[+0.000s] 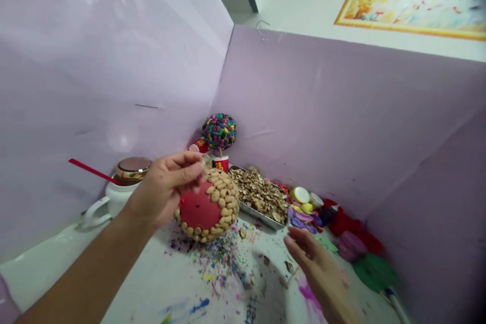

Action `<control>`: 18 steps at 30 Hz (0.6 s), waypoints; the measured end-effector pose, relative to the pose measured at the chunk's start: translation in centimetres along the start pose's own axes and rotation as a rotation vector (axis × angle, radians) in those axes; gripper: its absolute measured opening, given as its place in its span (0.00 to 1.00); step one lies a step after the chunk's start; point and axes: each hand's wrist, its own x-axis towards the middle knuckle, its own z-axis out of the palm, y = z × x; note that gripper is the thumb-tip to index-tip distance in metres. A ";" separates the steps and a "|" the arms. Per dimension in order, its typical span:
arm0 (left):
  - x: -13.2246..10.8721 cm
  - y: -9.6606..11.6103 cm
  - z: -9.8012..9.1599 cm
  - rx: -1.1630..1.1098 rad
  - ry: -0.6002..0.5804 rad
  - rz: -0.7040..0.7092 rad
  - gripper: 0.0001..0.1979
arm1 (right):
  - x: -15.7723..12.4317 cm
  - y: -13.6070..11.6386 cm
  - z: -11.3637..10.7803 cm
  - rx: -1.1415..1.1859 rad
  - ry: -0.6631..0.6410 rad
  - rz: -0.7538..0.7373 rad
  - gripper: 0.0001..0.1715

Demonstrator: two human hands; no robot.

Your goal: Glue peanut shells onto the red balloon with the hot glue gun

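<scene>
My left hand (167, 187) is raised over the table, its thumb and fingers pinched on a small peanut shell (206, 162) at the top of a red ball (199, 210). Peanut shells (225, 202) cover part of the ball, which stands on the paint-spattered white table (152, 283). My right hand (322, 273) hovers low at the right with fingers stretched out and nothing in it, slightly blurred. It is nearest to a metal tray (266, 220) heaped with loose peanut shells (261, 192).
A ball of coloured shells (219, 131) stands on a stick in a red cup (220, 163) at the corner. A white jug (114, 197) with a red stick sits left. Coloured balloons (304, 217), lids and red and green pieces lie right. Lilac panels (341, 126) wall in the table.
</scene>
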 end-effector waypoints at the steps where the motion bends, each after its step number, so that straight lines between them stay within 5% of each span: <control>1: 0.8 0.1 -1.1 0.011 0.057 0.028 0.10 | -0.2 -1.1 1.4 0.141 -0.057 0.040 0.29; 5: 3.2 -1.2 -4.8 -0.023 0.212 0.049 0.09 | 0.1 -4.0 6.3 0.531 -0.367 0.235 0.36; 9: 4.4 -2.7 -6.7 -0.082 0.285 0.004 0.08 | 1.8 -4.3 9.6 0.678 -0.527 0.270 0.32; 14: 4.5 -3.9 -6.4 -0.099 0.268 -0.095 0.06 | 2.7 -4.1 11.2 0.747 -0.576 0.307 0.29; 18: 3.7 -4.1 -4.9 -0.120 0.212 -0.158 0.06 | 1.3 -3.9 10.1 0.863 -0.543 0.268 0.32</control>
